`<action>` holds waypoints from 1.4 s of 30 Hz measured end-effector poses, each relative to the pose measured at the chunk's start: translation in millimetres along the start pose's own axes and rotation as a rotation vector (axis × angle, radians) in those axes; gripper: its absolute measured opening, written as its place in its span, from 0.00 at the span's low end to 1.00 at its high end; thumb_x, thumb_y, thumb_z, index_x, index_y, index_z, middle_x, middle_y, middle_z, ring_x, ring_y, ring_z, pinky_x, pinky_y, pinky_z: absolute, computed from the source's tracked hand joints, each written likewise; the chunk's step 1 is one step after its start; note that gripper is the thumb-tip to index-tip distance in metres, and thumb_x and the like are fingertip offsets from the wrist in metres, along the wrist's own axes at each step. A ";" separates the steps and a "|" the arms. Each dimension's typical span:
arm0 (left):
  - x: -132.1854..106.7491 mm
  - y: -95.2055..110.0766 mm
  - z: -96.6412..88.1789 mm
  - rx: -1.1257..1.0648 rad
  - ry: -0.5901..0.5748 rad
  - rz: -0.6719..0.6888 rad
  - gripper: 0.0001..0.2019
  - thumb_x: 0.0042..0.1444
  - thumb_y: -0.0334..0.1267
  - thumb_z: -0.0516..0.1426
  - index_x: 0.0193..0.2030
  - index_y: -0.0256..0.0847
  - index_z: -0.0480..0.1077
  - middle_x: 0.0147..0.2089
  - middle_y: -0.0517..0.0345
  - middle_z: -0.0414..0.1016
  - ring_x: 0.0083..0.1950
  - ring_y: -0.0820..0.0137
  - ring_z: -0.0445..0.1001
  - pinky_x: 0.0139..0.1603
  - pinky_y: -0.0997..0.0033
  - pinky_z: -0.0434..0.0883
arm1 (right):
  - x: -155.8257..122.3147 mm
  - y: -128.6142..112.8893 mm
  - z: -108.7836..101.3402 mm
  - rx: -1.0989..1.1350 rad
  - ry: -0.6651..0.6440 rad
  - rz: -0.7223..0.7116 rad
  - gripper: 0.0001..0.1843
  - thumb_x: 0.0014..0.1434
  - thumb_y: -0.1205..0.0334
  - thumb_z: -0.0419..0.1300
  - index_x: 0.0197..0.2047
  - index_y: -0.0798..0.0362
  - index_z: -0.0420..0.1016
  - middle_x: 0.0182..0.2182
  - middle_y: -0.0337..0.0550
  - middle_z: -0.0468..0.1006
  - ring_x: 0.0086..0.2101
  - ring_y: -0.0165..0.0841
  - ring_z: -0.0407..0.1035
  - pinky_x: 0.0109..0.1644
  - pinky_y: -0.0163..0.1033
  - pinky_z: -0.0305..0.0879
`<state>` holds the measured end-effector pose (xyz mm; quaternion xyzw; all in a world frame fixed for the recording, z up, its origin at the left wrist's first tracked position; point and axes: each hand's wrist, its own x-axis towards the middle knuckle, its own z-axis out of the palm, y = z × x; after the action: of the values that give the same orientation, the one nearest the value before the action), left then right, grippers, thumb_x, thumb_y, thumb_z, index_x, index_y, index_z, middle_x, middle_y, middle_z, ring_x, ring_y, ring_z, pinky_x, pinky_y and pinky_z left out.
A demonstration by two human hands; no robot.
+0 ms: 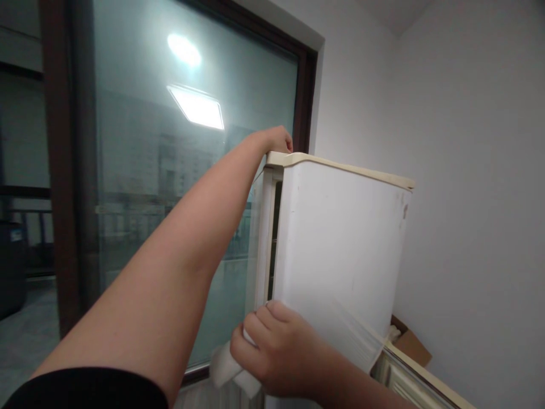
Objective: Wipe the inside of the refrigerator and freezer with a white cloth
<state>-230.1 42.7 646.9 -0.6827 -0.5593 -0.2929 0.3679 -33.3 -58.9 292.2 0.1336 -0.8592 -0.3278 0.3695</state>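
A white fridge door with a cream top trim stands ajar in front of me. My left hand reaches up and rests over the top left corner of the door, fingers curled over the edge. Lower down, my right hand is closed around a white cloth and presses it against the door's lower left edge. The dark gap between door and fridge body shows beside the door.
A large glass window with a dark brown frame fills the left. White walls meet at the right. A brown cardboard box sits low by the wall, behind the fridge's lower door.
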 end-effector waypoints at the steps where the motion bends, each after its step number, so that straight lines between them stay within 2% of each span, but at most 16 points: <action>1: -3.0 5.8 -2.9 0.005 -0.108 -0.033 0.14 0.60 0.36 0.61 0.33 0.22 0.71 0.21 0.73 0.69 0.29 0.85 0.59 0.48 0.77 0.66 | 0.6 0.9 2.7 0.000 -0.009 0.000 0.07 0.65 0.64 0.53 0.43 0.56 0.70 0.32 0.43 0.70 0.30 0.34 0.61 0.35 0.43 0.52; 3: -8.6 15.8 -7.7 0.000 -0.227 -0.082 0.12 0.58 0.34 0.62 0.35 0.21 0.72 0.22 0.73 0.70 0.31 0.85 0.61 0.51 0.75 0.66 | 1.5 2.6 7.4 0.001 -0.022 0.000 0.08 0.65 0.63 0.53 0.44 0.56 0.69 0.33 0.43 0.70 0.31 0.34 0.61 0.35 0.42 0.51; 8: -14.5 24.9 -12.8 -0.025 -0.229 -0.134 0.13 0.58 0.35 0.62 0.36 0.20 0.71 0.25 0.70 0.73 0.35 0.83 0.66 0.54 0.68 0.68 | 0.7 6.0 18.3 0.033 -0.017 -0.004 0.08 0.62 0.62 0.56 0.43 0.56 0.69 0.33 0.42 0.68 0.31 0.34 0.60 0.35 0.42 0.51; 14: -19.4 27.1 -15.0 0.025 -0.246 -0.203 0.25 0.59 0.50 0.57 0.34 0.20 0.71 0.37 0.58 0.76 0.45 0.76 0.71 0.55 0.67 0.67 | -0.2 8.6 35.2 0.054 -0.048 0.000 0.09 0.62 0.59 0.59 0.42 0.54 0.68 0.33 0.42 0.69 0.32 0.35 0.60 0.37 0.42 0.52; 18: -23.2 25.1 -13.1 -0.037 -0.231 -0.224 0.26 0.62 0.51 0.54 0.35 0.21 0.72 0.36 0.58 0.76 0.51 0.75 0.70 0.59 0.69 0.64 | 4.8 13.4 41.7 0.053 -0.106 0.002 0.11 0.62 0.57 0.60 0.43 0.55 0.67 0.34 0.43 0.69 0.33 0.36 0.61 0.38 0.42 0.51; 20: -23.1 22.9 -11.2 -0.073 -0.210 -0.231 0.25 0.60 0.52 0.57 0.37 0.23 0.73 0.35 0.59 0.76 0.50 0.76 0.68 0.61 0.71 0.63 | 7.6 16.1 44.5 0.059 -0.123 0.004 0.11 0.62 0.57 0.60 0.43 0.54 0.67 0.34 0.44 0.70 0.34 0.36 0.61 0.39 0.42 0.51; 24: -20.2 19.2 -9.4 -0.137 -0.109 -0.245 0.19 0.55 0.50 0.62 0.36 0.32 0.77 0.32 0.56 0.76 0.51 0.67 0.72 0.58 0.69 0.66 | 12.3 21.0 52.4 0.062 -0.139 0.017 0.08 0.64 0.58 0.59 0.42 0.53 0.67 0.34 0.44 0.69 0.35 0.37 0.61 0.40 0.42 0.51; 27: -22.2 16.1 -10.8 -0.215 0.092 -0.258 0.19 0.61 0.53 0.56 0.36 0.36 0.76 0.36 0.51 0.78 0.51 0.61 0.74 0.54 0.66 0.68 | 15.4 24.8 57.6 0.069 -0.190 0.026 0.09 0.63 0.58 0.59 0.43 0.54 0.67 0.36 0.46 0.70 0.36 0.38 0.62 0.41 0.43 0.52; 30: -32.7 8.8 -12.0 -0.308 0.315 -0.309 0.23 0.67 0.57 0.47 0.41 0.42 0.75 0.42 0.53 0.79 0.51 0.64 0.74 0.53 0.66 0.69 | 17.7 28.1 60.3 0.075 -0.222 0.034 0.11 0.62 0.58 0.59 0.45 0.55 0.67 0.38 0.47 0.71 0.37 0.38 0.63 0.41 0.43 0.53; 32: -43.4 0.2 -10.5 -0.359 0.413 -0.330 0.26 0.69 0.59 0.41 0.47 0.44 0.72 0.47 0.55 0.79 0.52 0.68 0.74 0.54 0.66 0.68 | 18.5 29.3 61.5 0.073 -0.211 0.035 0.12 0.62 0.58 0.59 0.46 0.56 0.67 0.38 0.47 0.71 0.37 0.39 0.63 0.41 0.44 0.53; 35: -61.7 -17.1 -2.1 -0.414 0.452 -0.312 0.31 0.71 0.59 0.34 0.57 0.35 0.63 0.53 0.55 0.76 0.53 0.74 0.69 0.60 0.66 0.64 | 18.4 30.0 63.3 0.074 -0.201 0.035 0.15 0.63 0.56 0.60 0.47 0.57 0.68 0.38 0.47 0.71 0.37 0.39 0.63 0.41 0.44 0.53; 37: -74.0 -29.0 7.9 -0.470 0.445 -0.330 0.34 0.69 0.62 0.34 0.61 0.31 0.56 0.55 0.53 0.75 0.53 0.76 0.67 0.62 0.64 0.62 | 18.2 30.3 64.4 0.078 -0.196 0.036 0.14 0.63 0.56 0.59 0.47 0.56 0.68 0.38 0.47 0.71 0.37 0.39 0.62 0.41 0.44 0.53; 42: -104.1 -50.9 43.5 -0.748 0.371 -0.498 0.40 0.60 0.72 0.41 0.63 0.39 0.54 0.59 0.47 0.69 0.58 0.65 0.68 0.59 0.55 0.65 | 18.2 31.7 68.8 0.095 -0.199 0.030 0.13 0.62 0.57 0.59 0.46 0.56 0.68 0.38 0.46 0.71 0.37 0.39 0.63 0.42 0.44 0.56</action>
<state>-301.6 27.1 547.0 -0.5498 -0.4868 -0.6699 0.1094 -95.2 -11.8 288.0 0.1047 -0.9081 -0.2929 0.2804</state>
